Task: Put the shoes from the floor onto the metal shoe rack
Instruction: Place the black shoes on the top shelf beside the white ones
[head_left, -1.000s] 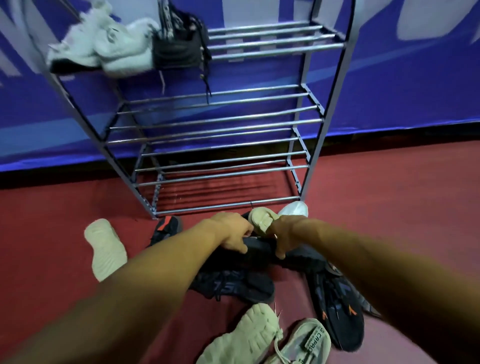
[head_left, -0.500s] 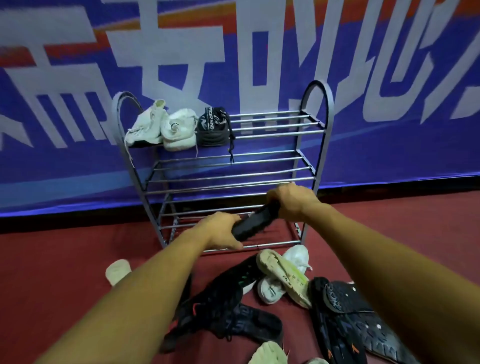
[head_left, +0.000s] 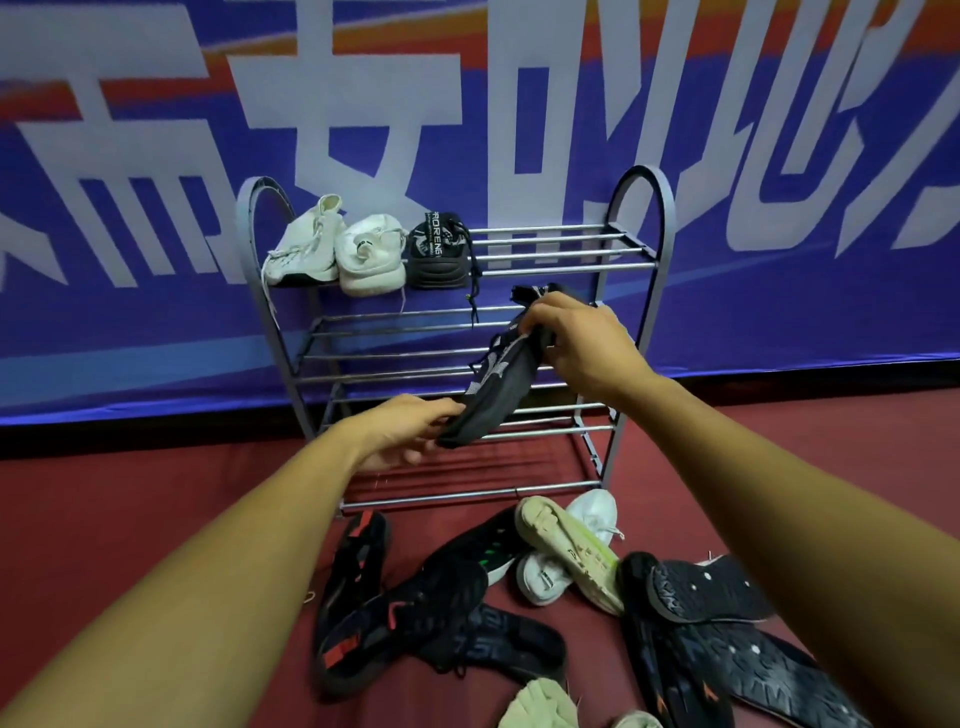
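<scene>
Black shoe (head_left: 493, 395) in right hand (head_left: 582, 348)

Three shoes stand on the metal shoe rack (head_left: 642, 173) at 11 o'clock: two white shoes (head_left: 306, 244) and one black shoe (head_left: 436, 254). One dark shoe (head_left: 493, 395) is held up at centre. Roughly ten floor shoes (head_left: 441, 592) overlap at 6 o'clock, too heaped for an exact count.

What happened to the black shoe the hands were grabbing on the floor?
Both hands lifted the black shoe off the floor and up in front of the metal shoe rack. It now tilts, the right hand gripping its upper end, the left hand holding its lower end. The three shoes on the top shelf and the other shoes below look unmoved.
</scene>
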